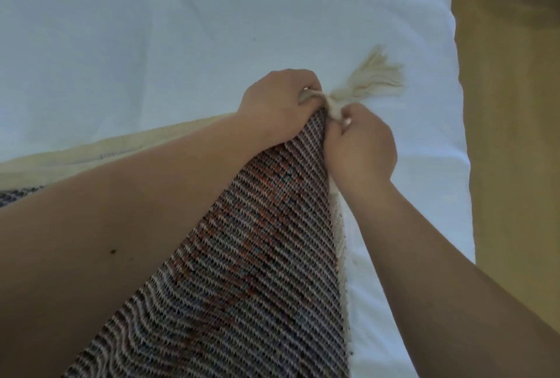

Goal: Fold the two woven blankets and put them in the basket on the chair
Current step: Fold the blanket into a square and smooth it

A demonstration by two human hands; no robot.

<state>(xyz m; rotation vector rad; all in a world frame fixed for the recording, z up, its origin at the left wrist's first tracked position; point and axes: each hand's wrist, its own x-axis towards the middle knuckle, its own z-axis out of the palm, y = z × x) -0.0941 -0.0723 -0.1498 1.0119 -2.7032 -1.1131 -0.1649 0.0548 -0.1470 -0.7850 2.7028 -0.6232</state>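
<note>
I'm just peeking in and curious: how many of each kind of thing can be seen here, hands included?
Hands: 2, the left hand and right hand, both pinching one blanket corner
Woven blankets: 1, the striped blanket
Tassels: 1, the cream tassel
White sheets: 1, the white sheet
Total: 5

The woven blanket (pixel 251 256) is coarse cloth with a rough, ribbed weave of thick yarn in cream, grey, rust and dark threads, matt all over. Its border (pixel 91 159) at the left is plain cream cloth, flatter in texture. The tassel (pixel 372 77) at its far corner is loose cream yarn, soft and frayed at the ends. The bed (pixel 151 44) beneath is covered in smooth white cloth, matt, with soft creases. The floor (pixel 515 135) on the right looks like matt, yellowish-tan wood, though it is blurred.
</note>
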